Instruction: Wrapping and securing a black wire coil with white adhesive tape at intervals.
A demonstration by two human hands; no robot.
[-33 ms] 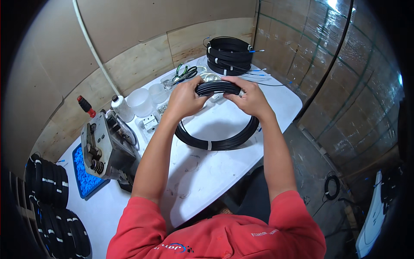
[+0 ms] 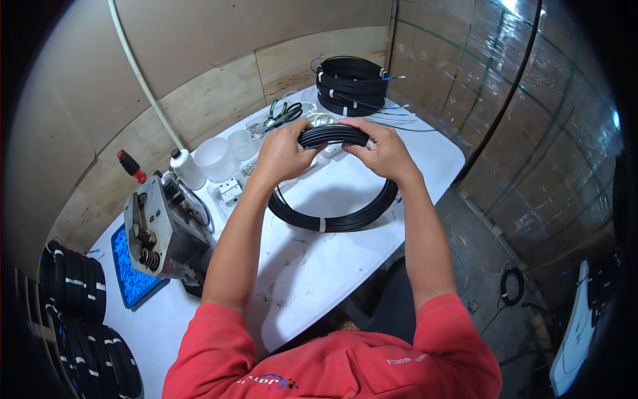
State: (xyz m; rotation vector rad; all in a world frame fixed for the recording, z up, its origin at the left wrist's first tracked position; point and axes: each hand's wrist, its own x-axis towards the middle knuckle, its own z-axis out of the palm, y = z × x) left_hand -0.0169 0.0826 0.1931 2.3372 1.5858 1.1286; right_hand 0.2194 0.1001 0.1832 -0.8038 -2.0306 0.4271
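Both hands grip the far side of a coil of black cable above the white table. My left hand is wrapped round the coil's far left part, and my right hand is closed round its far right part. Between them a stretch of bundled strands shows, raised toward me. The near side of the coil hangs low over the table or rests on it; I cannot tell which. A white band of tape wraps the strands there. Just beyond my hands lie black-handled scissors and green-handled pliers.
A stack of black cable coils stands at the table's far end. On the left are a metal bench machine, a blue tray of small blue pieces, a white bottle and a clear tub. More coils sit at far left.
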